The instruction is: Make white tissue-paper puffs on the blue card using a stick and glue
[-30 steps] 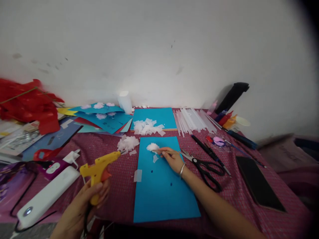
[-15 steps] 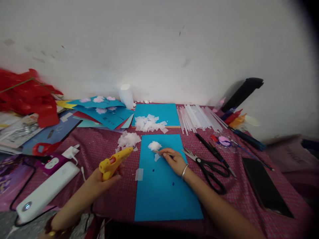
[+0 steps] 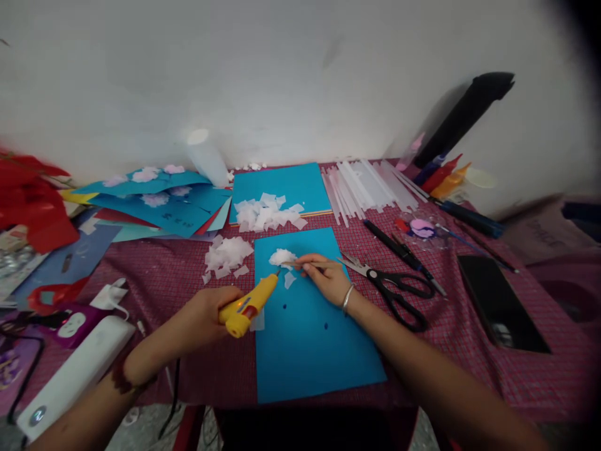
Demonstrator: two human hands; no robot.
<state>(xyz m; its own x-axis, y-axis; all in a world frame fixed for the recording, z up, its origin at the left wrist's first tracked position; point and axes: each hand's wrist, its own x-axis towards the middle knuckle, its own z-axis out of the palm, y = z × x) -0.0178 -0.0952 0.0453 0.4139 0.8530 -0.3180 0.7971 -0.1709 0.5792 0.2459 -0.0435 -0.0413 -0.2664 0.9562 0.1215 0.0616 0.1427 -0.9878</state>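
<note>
A yellow glue gun (image 3: 251, 305) is gripped in my left hand (image 3: 213, 311), its nozzle pointing up and right at the blue sheet (image 3: 323, 351). On that sheet sits a white tissue-paper puff (image 3: 282, 257), just beyond the nozzle tip. My right hand (image 3: 326, 279) pinches a thin stick-like tool, perhaps tweezers (image 3: 303, 264), whose tip reaches the puff's right edge. A small white paper square (image 3: 290, 280) lies right below the puff. Two dark dots mark the sheet farther down.
Loose pink-white paper squares (image 3: 228, 255) lie left of the sheet, with more squares (image 3: 267, 213) on a blue stack behind. Black-handled scissors (image 3: 394, 285) and a dark phone (image 3: 502, 304) are at right. A white power bank (image 3: 77, 376) sits at left; pale strips (image 3: 370, 188) lie behind.
My left hand has brought the glue gun right, from the bare cloth to the puff over the blue sheet. My right hand stays by the puff. The view has shifted slightly.
</note>
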